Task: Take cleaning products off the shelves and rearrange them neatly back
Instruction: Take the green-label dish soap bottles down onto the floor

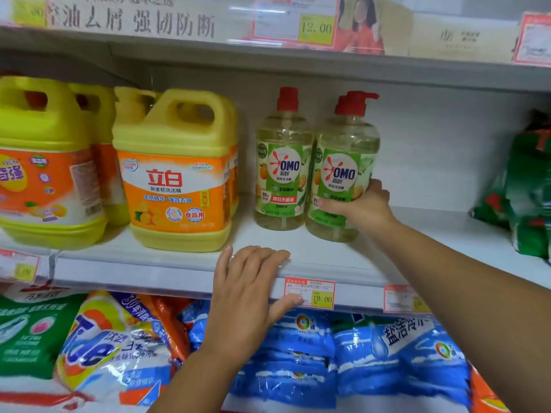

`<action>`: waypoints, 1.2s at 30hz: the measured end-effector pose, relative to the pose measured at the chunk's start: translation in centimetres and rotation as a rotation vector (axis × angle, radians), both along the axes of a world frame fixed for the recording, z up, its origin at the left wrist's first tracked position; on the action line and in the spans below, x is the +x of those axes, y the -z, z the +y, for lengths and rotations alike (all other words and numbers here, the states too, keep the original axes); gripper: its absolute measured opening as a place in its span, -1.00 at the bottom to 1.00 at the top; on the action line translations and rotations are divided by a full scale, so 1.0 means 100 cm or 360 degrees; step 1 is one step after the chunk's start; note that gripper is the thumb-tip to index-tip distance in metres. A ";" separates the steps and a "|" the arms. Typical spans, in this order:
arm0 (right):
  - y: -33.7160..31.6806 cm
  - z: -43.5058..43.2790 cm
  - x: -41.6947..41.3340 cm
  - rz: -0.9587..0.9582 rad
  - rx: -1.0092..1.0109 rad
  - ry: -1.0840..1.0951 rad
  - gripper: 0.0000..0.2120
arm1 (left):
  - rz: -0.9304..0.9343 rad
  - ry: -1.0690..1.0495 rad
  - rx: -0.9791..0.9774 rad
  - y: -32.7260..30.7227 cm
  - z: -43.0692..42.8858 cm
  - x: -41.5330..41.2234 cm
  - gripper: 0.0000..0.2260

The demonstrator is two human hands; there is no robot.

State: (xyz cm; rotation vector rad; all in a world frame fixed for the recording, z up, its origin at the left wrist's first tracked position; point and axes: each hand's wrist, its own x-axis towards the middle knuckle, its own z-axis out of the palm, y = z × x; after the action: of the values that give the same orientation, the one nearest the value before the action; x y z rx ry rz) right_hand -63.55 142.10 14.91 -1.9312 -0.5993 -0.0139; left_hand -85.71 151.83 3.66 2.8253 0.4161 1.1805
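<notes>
My right hand (362, 204) wraps the right OMO bottle (343, 171), which touches its twin (281, 168); my left hand (250, 290) lies open on the shelf edge (149, 275) below the bottle.

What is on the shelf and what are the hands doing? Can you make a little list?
right hand: grips right OMO bottle
left hand: rests on shelf edge, holding nothing
left OMO bottle: upright, beside the held one
yellow jug: left of the bottles
price tag: reads 10.00
</notes>
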 end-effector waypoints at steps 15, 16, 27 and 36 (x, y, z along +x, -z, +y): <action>-0.019 -0.138 -0.137 0.0567 0.0322 -0.0611 -0.52 | -0.0280 0.1095 -0.2027 -0.051 -0.090 -0.036 -0.18; -0.010 -0.146 -0.145 0.0561 0.0343 -0.0644 -0.52 | -0.0186 0.1203 -0.2150 -0.049 -0.100 -0.036 -0.13; 0.004 -0.201 -0.147 0.0410 0.0010 -0.0485 0.23 | 0.0011 0.0708 -0.1759 0.003 -0.159 -0.037 -0.35; 0.030 -0.215 -0.141 0.0430 0.0571 -0.0300 -0.31 | 0.0407 0.0677 -0.1627 0.005 -0.163 -0.049 -0.07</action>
State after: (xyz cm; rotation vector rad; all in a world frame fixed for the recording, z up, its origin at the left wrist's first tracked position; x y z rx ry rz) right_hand -77.62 120.63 11.95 -1.4930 -0.5522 0.2406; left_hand -90.59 135.54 3.19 1.9892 0.2804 0.3370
